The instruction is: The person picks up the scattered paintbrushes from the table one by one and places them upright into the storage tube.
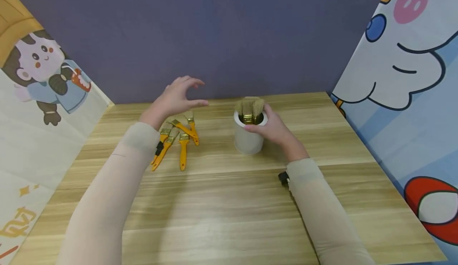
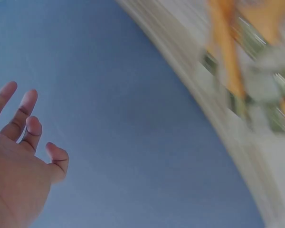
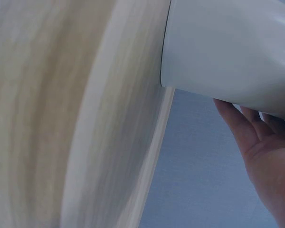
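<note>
A white cylindrical pot [image 1: 247,139] stands upright right of the middle of the table, holding several paintbrushes [image 1: 252,106] with their pale bristles up. My right hand [image 1: 274,126] grips the pot near its rim, thumb at the front and fingers round the far side; the right wrist view shows its fingertips against the pot's wall [image 3: 228,52]. In the air over the left of the table, my left hand [image 1: 176,98] is empty, thumb and fingers spread apart. Below it lie several loose paintbrushes [image 1: 183,153] with orange-yellow handles, blurred in the left wrist view.
The wood-grain table [image 1: 214,217] ends at a dark blue wall [image 1: 222,38]. Cartoon-printed panels rise along the left [image 1: 43,137] and right [image 1: 393,137] sides. A small black object [image 1: 284,178] shows beside the right cuff.
</note>
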Tool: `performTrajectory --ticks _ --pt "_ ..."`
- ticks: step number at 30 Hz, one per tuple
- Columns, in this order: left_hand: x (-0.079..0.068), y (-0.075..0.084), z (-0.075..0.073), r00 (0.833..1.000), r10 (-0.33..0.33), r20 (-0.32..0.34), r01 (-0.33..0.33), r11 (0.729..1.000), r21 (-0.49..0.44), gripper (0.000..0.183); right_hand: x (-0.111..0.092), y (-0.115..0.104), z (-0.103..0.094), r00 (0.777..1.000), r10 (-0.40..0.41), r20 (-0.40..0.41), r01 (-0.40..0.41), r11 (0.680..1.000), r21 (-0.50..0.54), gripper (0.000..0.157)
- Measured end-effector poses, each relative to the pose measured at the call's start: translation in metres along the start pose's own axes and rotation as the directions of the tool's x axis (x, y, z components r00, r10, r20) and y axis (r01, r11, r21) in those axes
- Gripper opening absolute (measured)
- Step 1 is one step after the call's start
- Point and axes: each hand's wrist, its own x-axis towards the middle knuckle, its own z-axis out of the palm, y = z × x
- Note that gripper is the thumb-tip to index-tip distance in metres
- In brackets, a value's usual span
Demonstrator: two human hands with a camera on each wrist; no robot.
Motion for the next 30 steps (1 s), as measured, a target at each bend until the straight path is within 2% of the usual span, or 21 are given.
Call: performTrajectory --ticks 3,6,10,13,17,23,30 --pt "-0.015 -0.034 -0.002 0.998 -0.056 -0.003 0.056 0.997 -0.046 0.074 0.0 0.0 -0.001 1.0 0.0 0.001 0.0 1.0 0.0 0.114" --pt "-0.029 -0.068 0.002 0.992 -0.122 0.025 0.124 0.988 -0.095 0.069 -0.001 -0.001 -0.001 1.0 0.0 0.001 0.0 1.0 -0.004 0.114" --pt "-0.043 -0.108 0.015 0.973 -0.196 0.121 0.211 0.97 -0.123 0.064 -0.001 -0.002 -0.001 1.0 0.003 0.006 -0.002 1.0 -0.005 0.114" --pt "-0.045 -0.128 0.028 0.959 -0.216 0.184 0.241 0.962 -0.128 0.061 0.0 -0.002 0.0 1.0 0.006 0.01 -0.006 1.0 0.002 0.114" --pt "-0.038 -0.139 0.039 0.946 -0.215 0.242 0.248 0.962 -0.112 0.061 0.0 -0.003 0.0 1.0 -0.002 0.002 0.002 1.0 0.015 0.112" --pt "-0.034 -0.149 0.046 0.934 -0.192 0.3 0.217 0.975 -0.05 0.053 0.001 0.0 0.004 0.999 -0.033 0.012 0.032 0.999 0.027 0.111" --pt "-0.026 -0.147 0.052 0.939 -0.143 0.311 0.149 0.989 0.005 0.046 0.0 0.001 0.001 1.0 -0.016 0.006 0.016 0.999 0.033 0.112"
